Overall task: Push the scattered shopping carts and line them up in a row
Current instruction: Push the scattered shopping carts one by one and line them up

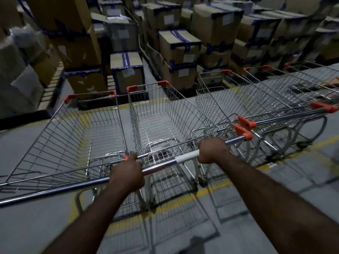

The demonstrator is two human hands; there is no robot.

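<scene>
Left hand (pixel 127 176), right hand (pixel 212 150) grip chrome handle (pixel 159 166); wire cart (pixel 165 114) empty, orange-capped.

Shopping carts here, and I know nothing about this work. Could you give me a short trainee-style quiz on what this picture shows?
1. True or false: the left hand and right hand both grip a cart handle bar.
2. What is stacked behind the carts? A) taped cardboard boxes B) tyres C) barrels
3. Fill in: the plastic corner caps on the carts are ____.
Key: 1 true; 2 A; 3 orange.
</scene>
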